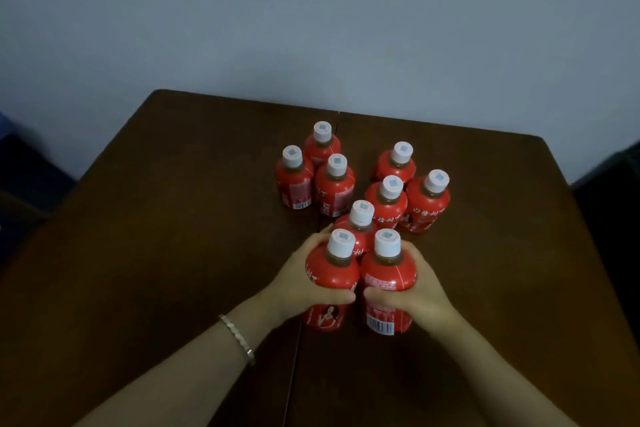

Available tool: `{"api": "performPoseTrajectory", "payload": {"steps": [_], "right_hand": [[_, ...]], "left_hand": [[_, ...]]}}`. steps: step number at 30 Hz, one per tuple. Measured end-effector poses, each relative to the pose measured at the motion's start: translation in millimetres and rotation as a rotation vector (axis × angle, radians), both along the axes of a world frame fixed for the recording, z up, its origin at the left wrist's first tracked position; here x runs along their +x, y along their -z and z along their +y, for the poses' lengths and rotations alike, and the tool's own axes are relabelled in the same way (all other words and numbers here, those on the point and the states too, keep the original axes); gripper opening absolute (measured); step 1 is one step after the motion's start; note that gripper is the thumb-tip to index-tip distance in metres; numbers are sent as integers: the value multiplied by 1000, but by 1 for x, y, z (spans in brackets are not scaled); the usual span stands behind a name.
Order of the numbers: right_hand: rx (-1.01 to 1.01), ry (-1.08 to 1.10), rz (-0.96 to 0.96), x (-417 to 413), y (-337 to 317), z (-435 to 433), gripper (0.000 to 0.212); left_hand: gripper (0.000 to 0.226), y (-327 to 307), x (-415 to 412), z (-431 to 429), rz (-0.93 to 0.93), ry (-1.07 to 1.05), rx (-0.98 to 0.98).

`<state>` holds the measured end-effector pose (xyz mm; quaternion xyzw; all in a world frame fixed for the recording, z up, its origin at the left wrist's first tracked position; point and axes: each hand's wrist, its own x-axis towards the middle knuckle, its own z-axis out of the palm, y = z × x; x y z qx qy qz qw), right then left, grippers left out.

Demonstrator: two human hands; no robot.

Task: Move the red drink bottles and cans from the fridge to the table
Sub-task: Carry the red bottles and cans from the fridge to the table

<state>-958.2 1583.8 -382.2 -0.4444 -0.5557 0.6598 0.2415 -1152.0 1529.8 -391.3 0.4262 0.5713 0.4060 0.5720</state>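
Beyond your grips a plain pale wall (311,10) fills the upper half of the view. The dark brown desk (156,236) butts against it, with a seam (294,374) running from its far edge toward you and passing under your left wrist. A dark bulk (27,177) sits off the desk far left of your grips and a second dark bulk (613,191) far right, both too dim to identify. All the red bottles stand upright on the desk with white caps: a left trio (334,194) ahead of your left grip, a right trio (386,204) ahead of your right grip, and a single bottle (360,224) just past your fingertips. Your left grip (304,284) is wrapped around the near-left bottle (330,270), and your right grip (415,291) is clamped on the near-right bottle (388,270). The two bottles are side by side and touching. A thin bracelet (239,340) circles your left wrist.
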Motion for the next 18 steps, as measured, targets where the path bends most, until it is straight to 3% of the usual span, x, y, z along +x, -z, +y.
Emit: {"api": "performPoseTrajectory", "payload": {"steps": [5, 11, 14, 18], "right_hand": [[16, 78, -14, -11, 32, 11, 82], [80, 200, -25, -24, 42, 8, 83], [199, 261, -208, -20, 42, -6, 86], [282, 104, -520, -3, 39, -19, 91]], "left_hand": [[79, 30, -7, 15, 39, 52, 76], [77, 33, -2, 16, 28, -114, 79], [75, 31, 3, 7, 130, -156, 78], [74, 24, 7, -3, 444, -167, 3]]}}
